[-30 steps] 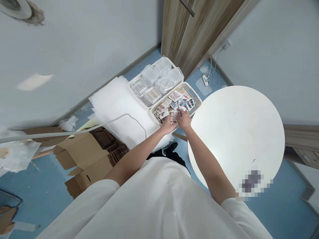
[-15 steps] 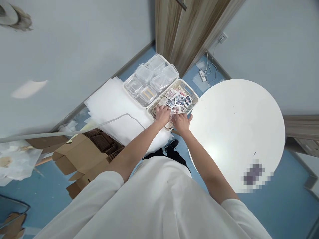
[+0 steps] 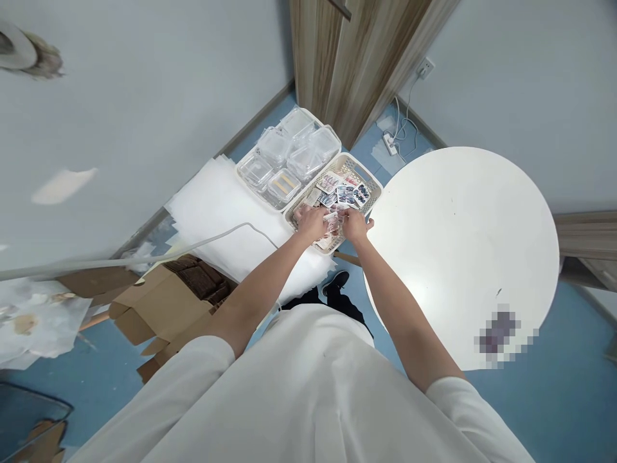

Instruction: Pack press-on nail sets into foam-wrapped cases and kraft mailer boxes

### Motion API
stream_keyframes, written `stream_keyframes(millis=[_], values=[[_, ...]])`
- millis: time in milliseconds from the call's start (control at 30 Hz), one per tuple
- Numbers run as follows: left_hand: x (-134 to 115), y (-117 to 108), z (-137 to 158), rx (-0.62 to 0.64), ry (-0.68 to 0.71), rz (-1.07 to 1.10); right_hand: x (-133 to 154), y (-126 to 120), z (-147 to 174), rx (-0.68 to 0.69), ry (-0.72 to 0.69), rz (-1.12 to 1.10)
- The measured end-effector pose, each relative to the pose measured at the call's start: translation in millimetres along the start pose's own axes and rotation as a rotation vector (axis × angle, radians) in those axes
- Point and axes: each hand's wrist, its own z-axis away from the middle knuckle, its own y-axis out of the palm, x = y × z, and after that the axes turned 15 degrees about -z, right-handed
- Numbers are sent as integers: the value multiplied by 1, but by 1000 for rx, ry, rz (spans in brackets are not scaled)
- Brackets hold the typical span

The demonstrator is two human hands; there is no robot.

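Note:
My left hand [image 3: 312, 223] is inside a cream slatted basket [image 3: 375, 184], its fingers curled down at the near left part. Beside its thumb is a small clear pack of press-on nails [image 3: 331, 222], which it appears to grip. My right hand [image 3: 355, 225] reaches in from the right, thumb side toward that pack, little finger sticking out over the rim; its fingertips are partly hidden and look closed. Several cards of press-on nails [image 3: 346, 193] in pink, blue and dark colours lie loosely piled beyond the hands.
A second cream basket [image 3: 245, 184] holding clear plastic boxes [image 3: 304, 159] adjoins on the left. White sheets [image 3: 216, 206] lie under a grey cable [image 3: 222, 229]. A round white table [image 3: 463, 238] stands right, a cardboard box [image 3: 154, 299] lower left, a power strip [image 3: 389, 143] behind.
Both hands have shifted slightly within the basket, and a clear nail pack now shows between them. My right hand sits a little farther right. The camera view has turned slightly.

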Motion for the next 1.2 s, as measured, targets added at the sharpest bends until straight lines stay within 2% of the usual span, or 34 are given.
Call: stream_keyframes(millis=[167,300,500,600,700,867,1033,1200], values=[[6,-2,1,-33,-50,126,-1,-3,-3,-25,-5,-79],[9,-4,2,-64,-166,280,-1,-7,3,-33,-66,-121],[-2,2,6,-151,-229,747,-6,-23,24,-158,-156,-286],[-22,3,12,-129,-227,970,-16,-36,40,-201,-170,-455],[-49,3,25,-75,-191,1114,-30,-48,60,-215,-128,-699],[-102,13,60,112,-128,1259,-63,-68,101,-265,16,-1078],[-146,29,99,278,-50,1260,-103,-89,148,-346,117,-1230],[-179,37,122,308,-33,1092,-143,-110,189,-398,148,-1323]])
